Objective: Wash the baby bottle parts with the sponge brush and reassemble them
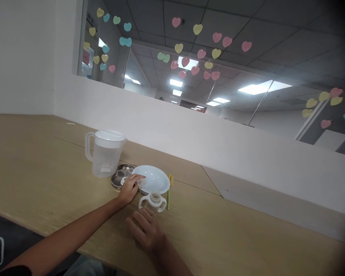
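My left hand (129,188) is by the front left rim of a white oval plate (158,180). Its fingers grip a small whitish round piece (142,183), with a thin straw-like strand hanging below. Just right of it stands a clear sippy cup (154,207) with two white handles and an uncovered mouth. My right hand (146,230) is closer to me, in front of the cup, its fingers curled in; whatever they may hold is hidden. Behind my left hand, a round metal tray (115,183) carries a white part and a clear part, partly covered.
A lidded clear plastic pitcher (105,157) stands at the back left of the wooden table (218,237). A yellow and green brush-like tool (168,197) lies along the plate's right side. A white wall (172,122) with a window borders the table's far edge.
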`<action>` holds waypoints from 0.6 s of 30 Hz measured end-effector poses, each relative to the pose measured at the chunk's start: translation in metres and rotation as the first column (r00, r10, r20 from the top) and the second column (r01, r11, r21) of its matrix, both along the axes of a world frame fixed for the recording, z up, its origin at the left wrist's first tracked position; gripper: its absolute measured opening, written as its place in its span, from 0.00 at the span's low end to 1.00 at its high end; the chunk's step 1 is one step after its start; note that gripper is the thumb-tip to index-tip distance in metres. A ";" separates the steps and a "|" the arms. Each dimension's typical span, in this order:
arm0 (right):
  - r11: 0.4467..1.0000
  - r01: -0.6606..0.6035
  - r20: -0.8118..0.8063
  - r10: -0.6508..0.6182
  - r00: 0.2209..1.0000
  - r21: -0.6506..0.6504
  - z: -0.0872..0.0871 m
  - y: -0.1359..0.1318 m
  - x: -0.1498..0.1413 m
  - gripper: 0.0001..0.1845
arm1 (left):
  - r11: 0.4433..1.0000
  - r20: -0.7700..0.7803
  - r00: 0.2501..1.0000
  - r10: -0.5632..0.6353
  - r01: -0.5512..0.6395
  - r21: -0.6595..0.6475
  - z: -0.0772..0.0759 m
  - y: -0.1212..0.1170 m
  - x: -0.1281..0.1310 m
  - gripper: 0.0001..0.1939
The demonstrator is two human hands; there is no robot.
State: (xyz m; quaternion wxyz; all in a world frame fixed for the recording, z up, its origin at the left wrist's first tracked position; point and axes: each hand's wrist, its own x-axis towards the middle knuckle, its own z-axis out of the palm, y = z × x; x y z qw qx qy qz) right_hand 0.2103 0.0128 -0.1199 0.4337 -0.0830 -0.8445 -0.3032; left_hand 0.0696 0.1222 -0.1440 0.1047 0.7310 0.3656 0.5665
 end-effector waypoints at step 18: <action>1.000 0.008 0.019 -0.007 1.000 -0.029 0.000 0.002 0.001 0.10 | 0.996 -0.096 0.995 -0.013 0.021 0.082 -0.001 -0.005 0.001 0.16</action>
